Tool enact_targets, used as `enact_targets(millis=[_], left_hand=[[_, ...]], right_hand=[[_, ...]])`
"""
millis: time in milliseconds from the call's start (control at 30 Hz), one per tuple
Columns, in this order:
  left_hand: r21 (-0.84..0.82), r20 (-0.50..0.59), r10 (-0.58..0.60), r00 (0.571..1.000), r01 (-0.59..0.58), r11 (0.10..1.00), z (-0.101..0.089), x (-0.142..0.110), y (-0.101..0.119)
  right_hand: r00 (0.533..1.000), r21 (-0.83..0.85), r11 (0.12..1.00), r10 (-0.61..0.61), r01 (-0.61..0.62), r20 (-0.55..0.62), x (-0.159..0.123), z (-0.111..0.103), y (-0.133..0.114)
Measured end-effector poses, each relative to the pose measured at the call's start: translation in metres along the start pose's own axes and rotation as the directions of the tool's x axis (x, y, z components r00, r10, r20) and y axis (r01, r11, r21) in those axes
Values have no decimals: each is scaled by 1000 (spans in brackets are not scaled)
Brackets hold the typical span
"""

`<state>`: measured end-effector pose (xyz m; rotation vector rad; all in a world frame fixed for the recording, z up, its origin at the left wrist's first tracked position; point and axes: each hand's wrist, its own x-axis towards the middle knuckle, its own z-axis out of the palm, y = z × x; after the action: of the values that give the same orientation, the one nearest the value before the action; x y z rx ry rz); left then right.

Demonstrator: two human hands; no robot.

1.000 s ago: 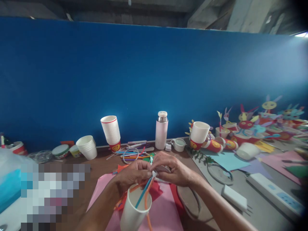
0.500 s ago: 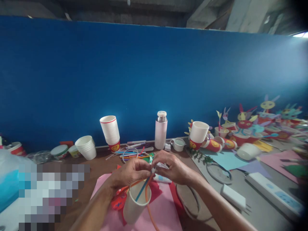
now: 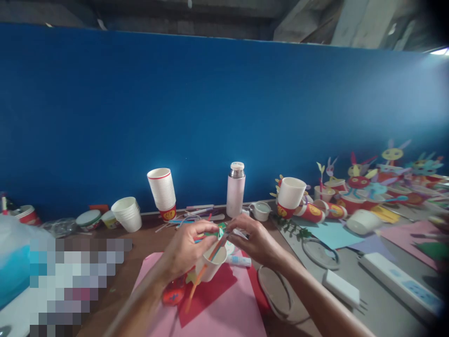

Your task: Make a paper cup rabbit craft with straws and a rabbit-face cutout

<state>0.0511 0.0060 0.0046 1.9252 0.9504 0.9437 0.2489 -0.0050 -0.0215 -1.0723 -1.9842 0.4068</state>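
Holding a bare white paper cup tilted over the pink paper sheet near centre, left hand curled around it, right hand pinching the upper end of an orange straw through it, decorated cups far right.

I face a blue partition wall at twelve o'clock, its top edge beneath a dark ceiling. A concrete beam slants at one o'clock, a bright light shows at two, and a brown tabletop runs along the wall's foot.
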Motion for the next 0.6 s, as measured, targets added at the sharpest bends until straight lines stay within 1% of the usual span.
enact_targets(millis=[67,167,233,367,533,600], left_hand=[[-3,15,-18,1000,18,1000,14,2,-1],[-35,-18,-29,999,29,999,25,3,-5],[-34,-57,-28,998,26,999,28,3,-10],[37,-122,2,993,3,999,33,2,-15],[173,-156,55,986,-28,984,38,0,-15],[239,-188,76,979,-30,971,37,0,-14]], right_hand=[[1000,-9,1000,11,-11,-2,-1,1,-1],[1000,-9,1000,26,-26,-4,-1,2,-3],[998,1,999,52,-52,-17,-1,2,-3],[989,36,989,141,-140,-41,-2,4,-3],[967,75,967,249,-246,-45,-2,9,-4],[963,104,959,268,-264,-28,-1,11,-5]])
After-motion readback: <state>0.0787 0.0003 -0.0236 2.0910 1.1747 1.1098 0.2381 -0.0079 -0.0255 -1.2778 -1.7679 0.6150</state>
